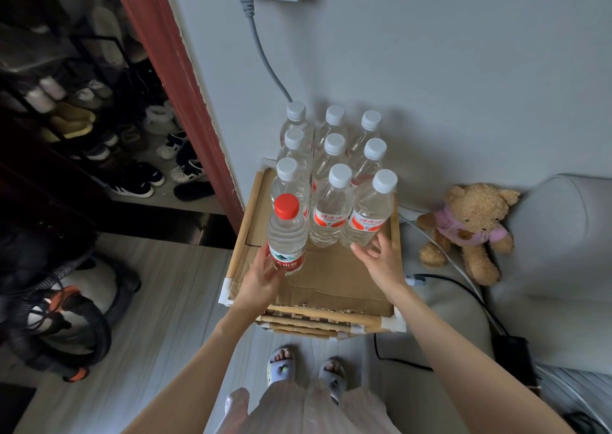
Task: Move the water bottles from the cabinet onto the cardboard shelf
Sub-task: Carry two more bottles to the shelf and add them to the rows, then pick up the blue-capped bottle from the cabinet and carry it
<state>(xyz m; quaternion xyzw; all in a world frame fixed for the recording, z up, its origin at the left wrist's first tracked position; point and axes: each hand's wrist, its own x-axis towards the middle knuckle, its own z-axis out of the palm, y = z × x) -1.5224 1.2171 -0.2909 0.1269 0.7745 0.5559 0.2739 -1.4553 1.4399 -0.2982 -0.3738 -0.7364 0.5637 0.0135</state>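
Clear ribbed plastic water bottle with red cap and red-green label (286, 235) stands upright on the flat brown cardboard top of the cardboard shelf (334, 278), front-left corner, just in front of the left column of the pack. Left hand (265, 273) curls around its lower body at the label, fingers wrapped on the near side. Nine clear smooth plastic bottles with white caps and red-white labels (332, 182) stand upright in a three-by-three block at the back of the same top, touching each other, rear row near the wall. Right hand (381, 256) is spread and relaxed, gripping nothing, fingertips (359, 248) just beside the base of the front-right white-capped bottle; contact can't be confirmed. Shelf frame is rolled paper tubes joined by white corner connectors, corrugated edge showing at the front. Fuzzy tan teddy bear in a pink hoodie (467, 228) sits right of the shelf against a grey upholstered sofa (563, 235). Grey cable (265, 56) drops down the pale wall from a socket. Red door frame (172, 69) on the left, dark shoe rack (99, 129) behind it. Pale wood-grain floor (155, 301).
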